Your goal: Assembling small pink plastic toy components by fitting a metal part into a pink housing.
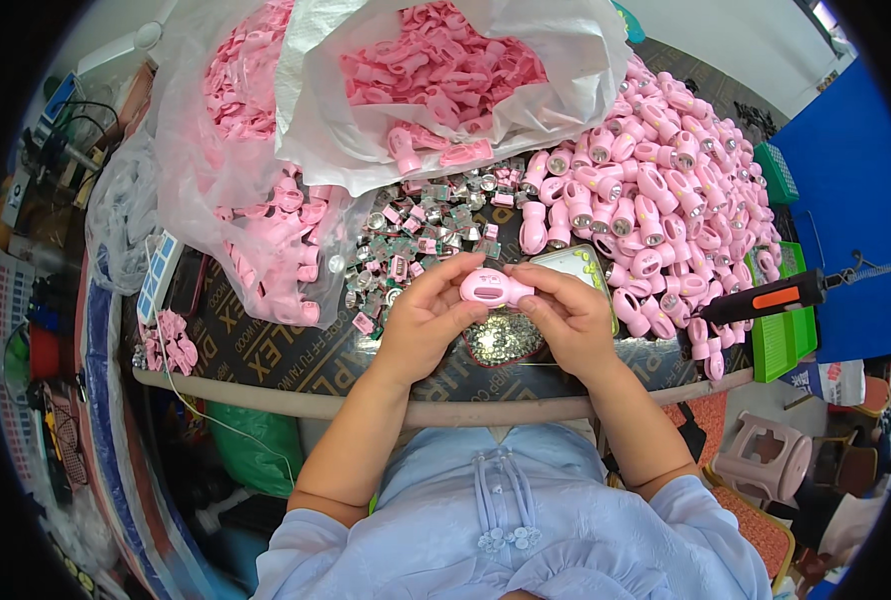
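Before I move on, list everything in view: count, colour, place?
Pink piece: one, pink, centre, held
Small silver pieces: many, silver, below it
Pale tray: one, whitish, right of centre
Metal parts: many, silver and pink, upper centre
Torch-shaped pieces: many, pink, right heap
White sack: one, white, top centre
Pink shells: many, pink, inside sack
Clear bag: one, transparent, upper left
Tool: one, black and orange, right
Green tray: one, bright green, right
Blue panel: one, blue, far right
Phone: one, dark, left
Power strip: one, white-blue, left
Stool: one, pinkish, lower right
Tabletop: one, dark, middle
Green bag: one, green, under tabletop
Clutter: uncountable, mixed, left edge
Left grip: one, bare, piece's left end
Right grip: one, bare, piece's right end
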A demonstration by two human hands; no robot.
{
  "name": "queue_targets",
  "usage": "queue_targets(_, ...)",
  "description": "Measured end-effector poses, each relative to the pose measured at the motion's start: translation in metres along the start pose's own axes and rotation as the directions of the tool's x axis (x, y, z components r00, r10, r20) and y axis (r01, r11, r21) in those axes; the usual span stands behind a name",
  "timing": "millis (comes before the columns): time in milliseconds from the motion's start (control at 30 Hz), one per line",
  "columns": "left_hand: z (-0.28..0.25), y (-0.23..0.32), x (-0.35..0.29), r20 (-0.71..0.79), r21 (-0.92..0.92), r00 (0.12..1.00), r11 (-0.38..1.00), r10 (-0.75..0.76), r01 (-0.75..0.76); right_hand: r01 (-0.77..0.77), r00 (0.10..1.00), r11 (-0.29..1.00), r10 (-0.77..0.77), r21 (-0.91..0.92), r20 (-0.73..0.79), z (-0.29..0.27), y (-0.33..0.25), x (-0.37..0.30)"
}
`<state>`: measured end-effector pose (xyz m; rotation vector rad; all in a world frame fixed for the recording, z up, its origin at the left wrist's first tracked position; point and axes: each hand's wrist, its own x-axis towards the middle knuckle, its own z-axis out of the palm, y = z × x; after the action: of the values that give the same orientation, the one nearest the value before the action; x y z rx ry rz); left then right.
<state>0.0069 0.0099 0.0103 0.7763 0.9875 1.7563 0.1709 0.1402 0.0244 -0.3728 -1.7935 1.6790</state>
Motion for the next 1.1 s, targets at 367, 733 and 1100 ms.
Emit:
queue_targets(367, -0.002, -0.002, 0.001, 0.028, -0.061, 1.000, 0.998, -0.004, 0.006, 0.091, 0.994, 0.977, -0.078, -0.194, 0.073, -0.004, -0.010, 0.002)
queue_targets(733, 0.003, -0.002, 0.000, -0.027, 0.014, 0.999, 0.999, 0.036, -0.035, 0.130, 0.991, 0.952, -0.127, -0.276, 0.030, 0.001, -0.005, 0.001)
queue_targets(1100, 0.004, 0.002, 0.003, -0.012, -0.071, 0.999, 0.996, -0.046, 0.045, 0.279, 0.960, 0.853, -0.241, -0.442, 0.142, -0.003, -0.004, 0.003)
